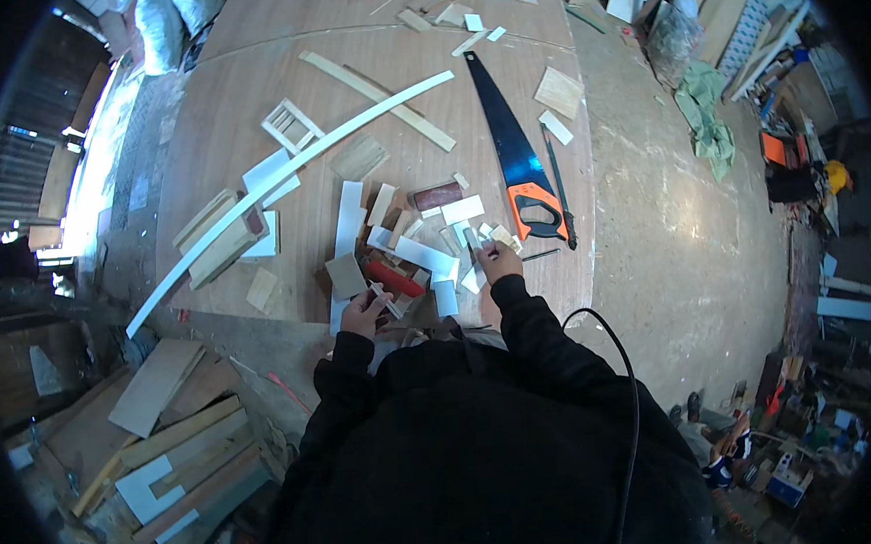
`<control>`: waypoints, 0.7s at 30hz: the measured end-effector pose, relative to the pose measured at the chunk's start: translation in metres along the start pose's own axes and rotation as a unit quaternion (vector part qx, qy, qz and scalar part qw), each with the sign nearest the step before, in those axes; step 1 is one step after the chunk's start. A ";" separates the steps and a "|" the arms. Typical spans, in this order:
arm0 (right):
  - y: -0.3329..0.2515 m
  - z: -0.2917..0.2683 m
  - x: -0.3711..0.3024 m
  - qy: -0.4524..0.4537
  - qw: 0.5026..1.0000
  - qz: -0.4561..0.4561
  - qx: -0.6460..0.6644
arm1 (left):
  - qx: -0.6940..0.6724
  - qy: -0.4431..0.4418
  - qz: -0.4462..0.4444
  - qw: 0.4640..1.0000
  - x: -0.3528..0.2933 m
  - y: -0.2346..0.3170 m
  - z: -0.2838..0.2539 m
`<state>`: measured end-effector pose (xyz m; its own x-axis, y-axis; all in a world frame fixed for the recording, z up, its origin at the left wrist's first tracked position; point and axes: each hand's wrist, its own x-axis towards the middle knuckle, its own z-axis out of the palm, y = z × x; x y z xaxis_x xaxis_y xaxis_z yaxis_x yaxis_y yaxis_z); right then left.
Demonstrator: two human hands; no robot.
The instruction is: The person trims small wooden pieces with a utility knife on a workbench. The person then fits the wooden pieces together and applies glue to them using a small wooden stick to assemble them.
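Observation:
At the table's near edge, my left hand [361,315] is closed on a small pale wood piece [388,302]. My right hand [500,262] reaches in a little farther off, its fingers pinched on a thin light strip [472,240]. Between the hands lies a pile of offcuts, with a white board [407,246] slanting across it. A red cylindrical object [394,277] shows among the pieces; its kind is unclear. Close to my left hand a square wood block [345,276] leans on the heap. Beyond my right hand rests a handsaw [508,150] with an orange and black handle.
A long pale strip [292,166] lies diagonally over the left of the wooden table [248,75], crossing a small slatted frame [292,126] and stacked blocks. Boards [166,385] are heaped on the floor at lower left. A black cable [627,360] runs beside my right arm.

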<state>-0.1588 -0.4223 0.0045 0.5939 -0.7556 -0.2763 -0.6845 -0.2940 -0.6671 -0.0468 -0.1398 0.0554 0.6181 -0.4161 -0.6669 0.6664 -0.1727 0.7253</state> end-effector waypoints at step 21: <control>-0.019 0.007 0.055 -0.022 0.990 -0.132 0.037 | -0.087 0.125 0.014 0.988 -0.001 -0.047 -0.012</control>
<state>-0.1098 -0.4542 -0.0026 0.7671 -0.6315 -0.1132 -0.4705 -0.4339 -0.7684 -0.0737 -0.1202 0.0203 0.7065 -0.1805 -0.6843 0.6958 0.0010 0.7182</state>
